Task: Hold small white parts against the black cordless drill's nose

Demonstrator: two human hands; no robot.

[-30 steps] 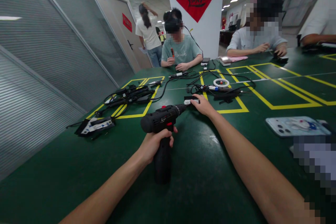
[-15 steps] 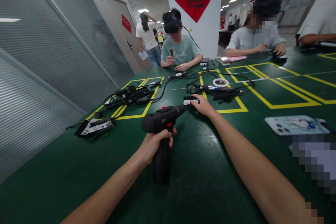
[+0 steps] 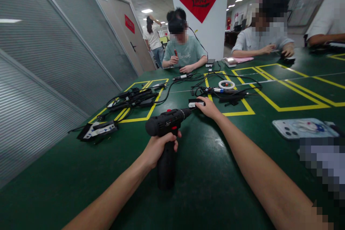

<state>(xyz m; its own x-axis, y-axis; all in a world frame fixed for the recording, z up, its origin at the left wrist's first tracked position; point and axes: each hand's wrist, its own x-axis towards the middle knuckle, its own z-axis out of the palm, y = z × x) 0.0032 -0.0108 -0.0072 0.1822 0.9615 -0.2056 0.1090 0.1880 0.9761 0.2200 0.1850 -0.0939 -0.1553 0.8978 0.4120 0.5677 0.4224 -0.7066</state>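
A black cordless drill [image 3: 165, 124] with red switches is gripped round its handle by my left hand [image 3: 161, 147]. Its chuck points forward and to the right, toward a small black-and-white block [image 3: 196, 103]. My right hand [image 3: 207, 107] holds that block by its right end, on the green table [image 3: 205, 172]. The drill's tip comes right up to the block's near side; whether the two touch I cannot tell. The underside of the block and some of my right fingers are hidden.
Tangled black cables and adapters [image 3: 134, 97] lie at the left, beside a black-and-white part [image 3: 99, 129]. Past my right hand are a white tape ring [image 3: 226, 85] and a pen-like tool [image 3: 218, 90]. A phone [image 3: 302, 128] lies at the right. Several people sit or stand beyond.
My hands, the drill and the block have hardly moved. Across the table, a seated person's hand with a red-and-black tool has shifted slightly; the person standing behind has turned and moved a little.
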